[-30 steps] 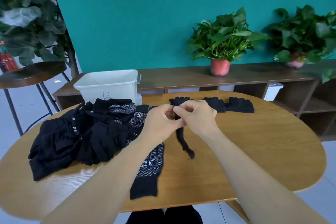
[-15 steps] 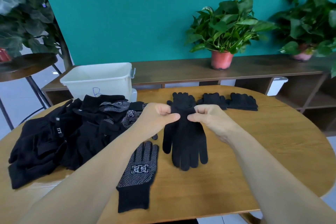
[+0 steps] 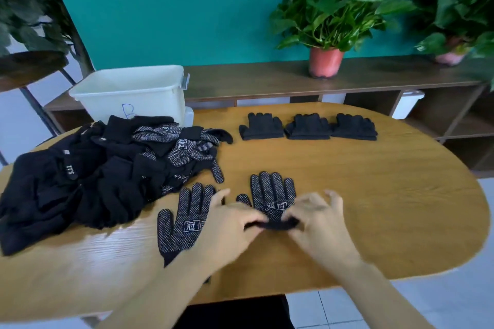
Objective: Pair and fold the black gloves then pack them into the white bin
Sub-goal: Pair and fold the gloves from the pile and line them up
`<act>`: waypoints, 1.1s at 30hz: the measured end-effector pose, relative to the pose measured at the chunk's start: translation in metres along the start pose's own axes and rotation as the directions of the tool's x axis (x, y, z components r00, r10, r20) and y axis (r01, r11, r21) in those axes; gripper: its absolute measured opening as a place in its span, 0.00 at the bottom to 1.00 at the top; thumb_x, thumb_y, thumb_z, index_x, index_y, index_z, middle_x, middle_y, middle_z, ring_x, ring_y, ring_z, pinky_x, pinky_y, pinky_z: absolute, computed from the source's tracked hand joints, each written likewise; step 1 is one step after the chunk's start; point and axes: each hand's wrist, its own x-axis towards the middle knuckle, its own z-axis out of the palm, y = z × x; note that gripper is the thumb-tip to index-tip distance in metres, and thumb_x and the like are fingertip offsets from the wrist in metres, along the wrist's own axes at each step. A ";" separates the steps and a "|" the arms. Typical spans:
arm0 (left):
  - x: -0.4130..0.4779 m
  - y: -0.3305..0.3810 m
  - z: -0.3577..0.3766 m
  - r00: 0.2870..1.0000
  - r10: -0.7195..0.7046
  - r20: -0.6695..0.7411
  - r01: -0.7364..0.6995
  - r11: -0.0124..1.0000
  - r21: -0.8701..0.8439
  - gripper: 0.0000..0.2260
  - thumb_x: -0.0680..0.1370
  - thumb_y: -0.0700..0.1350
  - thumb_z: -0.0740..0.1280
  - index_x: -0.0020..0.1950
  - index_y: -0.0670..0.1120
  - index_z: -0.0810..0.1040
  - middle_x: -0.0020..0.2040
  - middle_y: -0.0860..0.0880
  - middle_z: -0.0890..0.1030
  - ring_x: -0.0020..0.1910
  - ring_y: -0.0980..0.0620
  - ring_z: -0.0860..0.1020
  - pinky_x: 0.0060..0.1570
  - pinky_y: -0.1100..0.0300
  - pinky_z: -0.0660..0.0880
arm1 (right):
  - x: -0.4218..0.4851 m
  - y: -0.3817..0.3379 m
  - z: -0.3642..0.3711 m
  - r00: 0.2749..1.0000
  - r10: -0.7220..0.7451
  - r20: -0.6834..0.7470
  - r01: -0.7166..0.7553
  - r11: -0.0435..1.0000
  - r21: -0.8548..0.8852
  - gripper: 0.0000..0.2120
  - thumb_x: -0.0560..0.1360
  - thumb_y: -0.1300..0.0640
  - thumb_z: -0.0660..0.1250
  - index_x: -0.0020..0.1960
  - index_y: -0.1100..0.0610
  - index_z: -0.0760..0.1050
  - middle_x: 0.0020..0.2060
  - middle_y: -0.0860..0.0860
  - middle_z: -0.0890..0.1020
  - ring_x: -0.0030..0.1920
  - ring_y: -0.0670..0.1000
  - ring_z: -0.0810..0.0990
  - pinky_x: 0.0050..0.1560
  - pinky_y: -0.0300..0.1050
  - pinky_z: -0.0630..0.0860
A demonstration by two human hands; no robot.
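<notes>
Tabletop: oval, pale wood point(image 3: 387, 195), and it carries all the gloves.
Pile: a loose pile of black gloves point(image 3: 88, 176) covers the left end of the tabletop. Some are plain and some dotted white, all overlapping.
Folded pairs: three folded pairs point(image 3: 307, 128) sit in a row along the far edge, right of centre, close side by side.
White bin: the white bin point(image 3: 128, 93) stands at the far left edge, right behind the pile, with a blue letter on its front. I cannot tell whether it rests on the tabletop or on the shelf behind.
Shelf: a low dark shelf point(image 3: 254, 79) runs along the teal wall. A potted plant point(image 3: 326, 61) in a red pot stands on it, with a second plant point(image 3: 451, 56) further right.
Stool: a dark stool point(image 3: 29, 67) stands off the left end.
Dotted gloves: the left dotted glove point(image 3: 184, 219) and the right dotted glove point(image 3: 272, 192) lie near the near edge, about centre. Both are dots-up with fingers toward the far edge, just apart.
In the way: the left forearm point(image 3: 171, 283) crosses the left dotted glove's cuff and hides it.
Left grip: the left grip point(image 3: 230, 224) has thumb and fingers closed in a pinch on the left end of the right dotted glove's cuff. It is blurred.
Right grip: the right grip point(image 3: 318, 219) pinches the cuff's right end, with its other fingers raised and spread.
</notes>
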 end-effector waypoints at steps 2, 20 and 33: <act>-0.020 -0.002 0.014 0.999 0.030 0.042 -0.032 0.998 0.058 0.11 0.66 0.47 0.71 0.46 0.57 0.85 0.46 0.62 0.84 0.48 0.64 0.80 0.67 0.51 0.57 | -0.020 0.000 0.011 0.999 -0.031 0.031 0.033 0.998 -0.059 0.09 0.56 0.54 0.72 0.37 0.47 0.81 0.36 0.40 0.83 0.48 0.49 0.79 0.59 0.52 0.59; -0.005 0.024 0.012 0.923 -0.141 0.358 -0.026 0.906 0.423 0.27 0.84 0.50 0.49 0.81 0.44 0.45 0.81 0.48 0.46 0.79 0.55 0.41 0.74 0.47 0.30 | -0.004 -0.031 0.024 0.920 0.283 0.271 -0.204 0.936 -0.286 0.36 0.77 0.43 0.36 0.75 0.58 0.65 0.75 0.55 0.66 0.77 0.52 0.59 0.74 0.60 0.51; -0.015 0.010 0.022 0.896 -0.121 0.427 -0.126 0.854 0.505 0.43 0.70 0.65 0.23 0.80 0.44 0.38 0.81 0.47 0.39 0.78 0.52 0.35 0.73 0.44 0.28 | 0.006 -0.037 0.018 0.917 0.258 0.304 -0.180 0.948 -0.261 0.41 0.73 0.42 0.26 0.79 0.56 0.53 0.79 0.51 0.54 0.79 0.47 0.45 0.76 0.53 0.37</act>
